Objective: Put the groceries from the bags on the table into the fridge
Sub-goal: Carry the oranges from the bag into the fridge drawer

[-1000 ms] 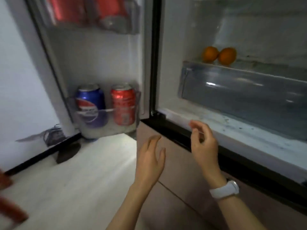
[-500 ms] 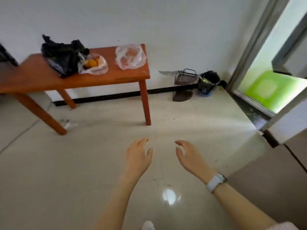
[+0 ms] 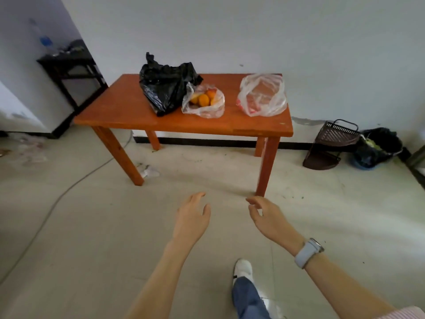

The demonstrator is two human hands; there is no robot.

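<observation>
An orange wooden table (image 3: 128,111) stands against the white wall ahead of me. On it lie a crumpled black bag (image 3: 164,85), a clear bag with oranges (image 3: 203,101) beside it, and a second clear bag (image 3: 262,95) at the right end. My left hand (image 3: 192,218) and my right hand (image 3: 266,215) hang in front of me over the floor, well short of the table, fingers relaxed and holding nothing. The fridge is out of view.
A dark wire rack (image 3: 331,143) and a black rubbish bag (image 3: 377,146) sit on the floor by the wall to the right. A black side table (image 3: 69,67) stands at the back left. A cable (image 3: 57,199) runs across the tiled floor.
My view has swung from the open fridge to the table, which is now closer and centred. Both hands stay empty in front of me.
</observation>
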